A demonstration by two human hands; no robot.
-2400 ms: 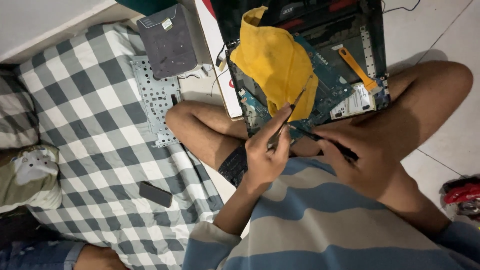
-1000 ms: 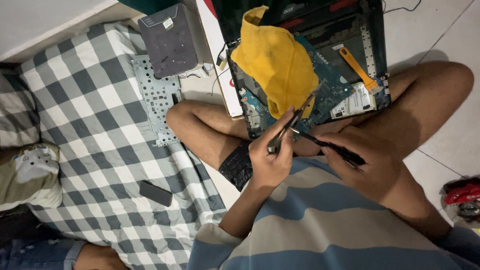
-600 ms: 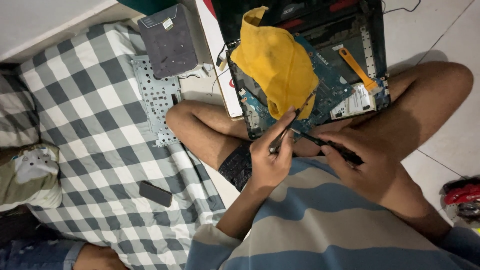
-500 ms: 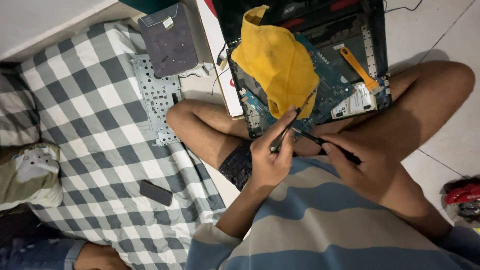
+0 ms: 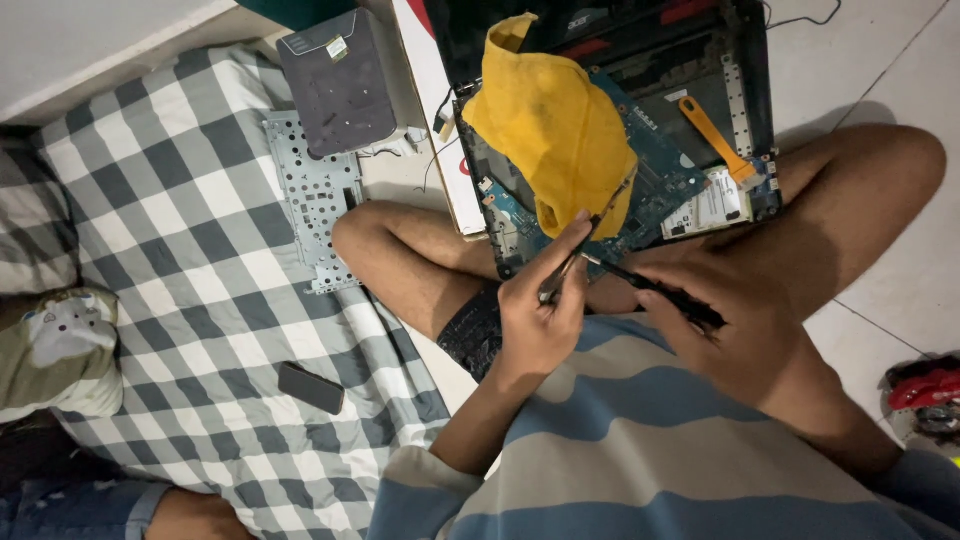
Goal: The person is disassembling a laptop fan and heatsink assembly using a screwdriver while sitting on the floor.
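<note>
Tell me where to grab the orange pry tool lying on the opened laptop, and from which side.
Grip the orange pry tool around the middle of its flat shaft, coming from above. It lies flat and diagonal on the opened laptop, its rounded end toward the screen side and its lower end on the white label. Both long edges look free, so pinching across the width seems easiest.
</note>
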